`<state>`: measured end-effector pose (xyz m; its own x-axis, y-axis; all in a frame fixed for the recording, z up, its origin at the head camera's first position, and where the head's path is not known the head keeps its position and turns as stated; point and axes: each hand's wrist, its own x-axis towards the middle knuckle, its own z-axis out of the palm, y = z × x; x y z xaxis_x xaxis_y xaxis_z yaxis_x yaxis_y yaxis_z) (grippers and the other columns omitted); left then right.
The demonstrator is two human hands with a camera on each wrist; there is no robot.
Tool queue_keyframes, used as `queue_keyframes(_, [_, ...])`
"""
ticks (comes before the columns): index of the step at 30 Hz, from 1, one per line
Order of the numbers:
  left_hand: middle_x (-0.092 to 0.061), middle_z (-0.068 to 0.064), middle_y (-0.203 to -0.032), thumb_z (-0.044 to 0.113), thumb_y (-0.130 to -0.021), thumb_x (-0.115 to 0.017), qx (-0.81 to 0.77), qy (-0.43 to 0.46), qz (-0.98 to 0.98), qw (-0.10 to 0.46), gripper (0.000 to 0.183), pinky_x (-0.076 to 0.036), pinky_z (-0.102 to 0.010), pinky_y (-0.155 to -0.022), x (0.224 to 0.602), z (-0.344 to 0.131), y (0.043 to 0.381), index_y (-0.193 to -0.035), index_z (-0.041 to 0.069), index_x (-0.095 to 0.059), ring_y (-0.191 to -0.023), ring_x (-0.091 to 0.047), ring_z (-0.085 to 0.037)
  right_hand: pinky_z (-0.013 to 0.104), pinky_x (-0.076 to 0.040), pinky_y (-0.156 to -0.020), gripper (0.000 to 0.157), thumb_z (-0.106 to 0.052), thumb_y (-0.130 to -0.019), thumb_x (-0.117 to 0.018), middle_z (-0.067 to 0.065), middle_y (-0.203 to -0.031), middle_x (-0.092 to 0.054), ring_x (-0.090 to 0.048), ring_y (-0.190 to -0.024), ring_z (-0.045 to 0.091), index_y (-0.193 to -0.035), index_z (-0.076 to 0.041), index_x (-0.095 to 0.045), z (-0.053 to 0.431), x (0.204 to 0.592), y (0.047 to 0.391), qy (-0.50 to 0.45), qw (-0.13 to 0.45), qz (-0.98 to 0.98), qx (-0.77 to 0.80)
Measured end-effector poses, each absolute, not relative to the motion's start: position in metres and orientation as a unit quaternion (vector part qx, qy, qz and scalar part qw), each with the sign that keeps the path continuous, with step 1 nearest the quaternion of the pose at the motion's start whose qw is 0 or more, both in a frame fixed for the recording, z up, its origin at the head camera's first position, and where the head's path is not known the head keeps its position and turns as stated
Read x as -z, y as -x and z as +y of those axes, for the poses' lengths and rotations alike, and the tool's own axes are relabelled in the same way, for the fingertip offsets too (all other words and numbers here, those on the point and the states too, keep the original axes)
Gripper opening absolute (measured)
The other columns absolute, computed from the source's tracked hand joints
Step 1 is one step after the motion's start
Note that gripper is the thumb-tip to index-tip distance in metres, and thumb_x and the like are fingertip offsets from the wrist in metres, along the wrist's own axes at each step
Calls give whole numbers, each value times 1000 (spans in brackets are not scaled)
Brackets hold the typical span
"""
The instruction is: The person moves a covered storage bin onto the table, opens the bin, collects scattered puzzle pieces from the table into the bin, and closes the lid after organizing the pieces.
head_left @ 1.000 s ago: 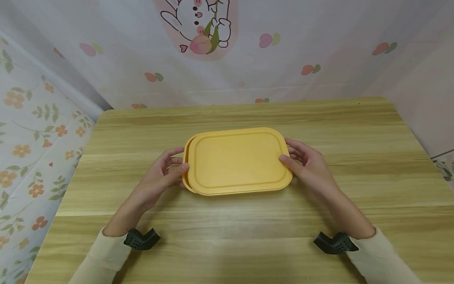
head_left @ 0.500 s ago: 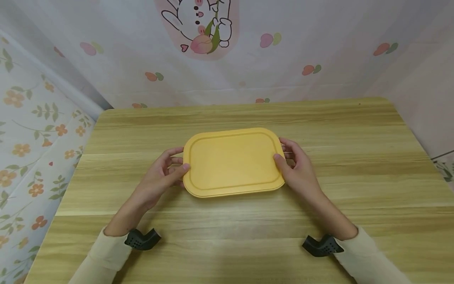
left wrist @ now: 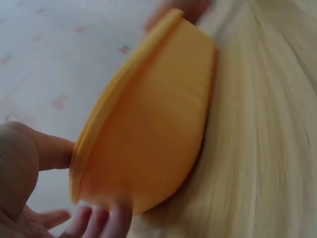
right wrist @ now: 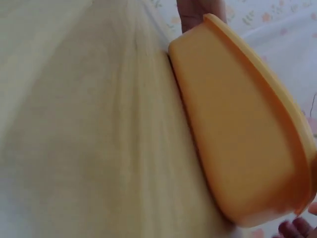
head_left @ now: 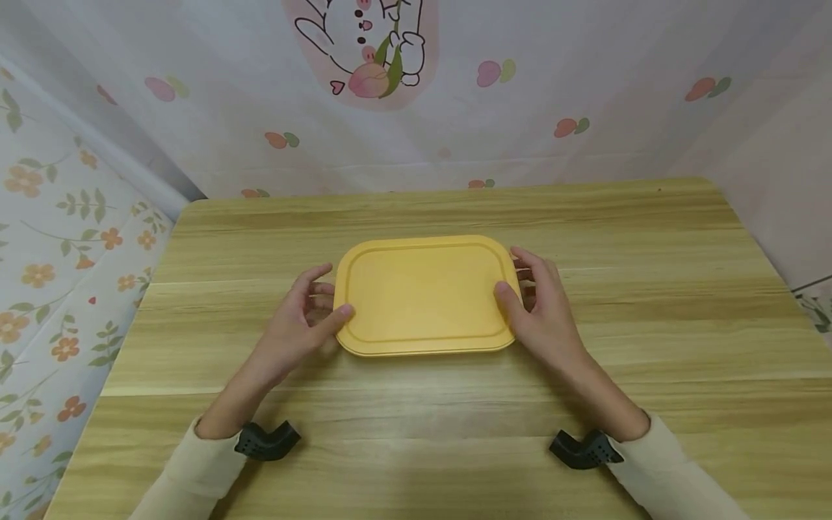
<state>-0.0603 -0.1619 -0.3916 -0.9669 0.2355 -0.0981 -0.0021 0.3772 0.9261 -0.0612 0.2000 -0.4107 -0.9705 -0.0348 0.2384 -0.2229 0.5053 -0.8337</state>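
Observation:
A yellow rectangular plastic box (left wrist: 153, 124) with rounded corners rests on the wooden table. Its matching lid (head_left: 425, 292) lies flush over the top, so the inside is hidden. At the left end, my left hand (head_left: 304, 321) holds the box, thumb over the lid's edge and fingers curved along the wall below the rim. My right hand (head_left: 549, 307) grips the opposite end likewise, its thumb on top of the lid and its fingers partly hidden past the side. The right wrist view shows the box's long near wall (right wrist: 233, 124) standing on the tabletop.
The wooden table (head_left: 416, 433) spreads around the box on all sides. Behind it hangs a pale curtain (head_left: 416, 144) with a rabbit and fruit print. A flower-patterned cloth (head_left: 65, 289) hangs along the left. Black camera mounts (head_left: 266, 440) sit on both wrists.
The lid has slid left with my right hand, covering the gap that showed at the box's left end. My left fingers have shifted slightly at the side.

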Motion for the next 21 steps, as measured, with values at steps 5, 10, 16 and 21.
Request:
queue_keyframes(5, [-41,-24,-158,26,-105,-65,-422,-125,898,-26,72,-43,-59,-119,384,-142,62,-164,6,-29,-145,-43,-40,62,-38,-116,50,-19,-107,-58,26,-155,-43,-44,-142,43,-154,-3,-49,192,398,69,-115,134,-877,-448])
queue_keyframes(10, [-38,-26,-161,31,-110,-52,-335,-166,923,-97,61,-29,-63,-127,388,-111,71,-161,2,-36,-154,-33,-44,75,-23,-123,54,-29,-108,-53,25,-165,-37,-36,-153,49,-156,-5,-48,181,396,76,-150,159,-903,-369])
queue_keyframes(16, [-31,-28,-169,37,-109,-46,-284,-180,938,-80,63,-18,-66,-132,397,-98,71,-162,4,-36,-163,-20,-45,73,-19,-127,58,-33,-107,-52,20,-172,-31,-31,-159,41,-159,-7,-46,174,403,76,-177,160,-919,-313])
queue_keyframes(21, [-23,-22,-175,47,-112,-37,-263,-188,946,-25,65,-6,-69,-133,390,-100,75,-167,14,-31,-166,-11,-42,74,-14,-129,61,-44,-111,-46,18,-173,-30,-29,-161,38,-160,-8,-45,175,395,82,-188,122,-929,-295])
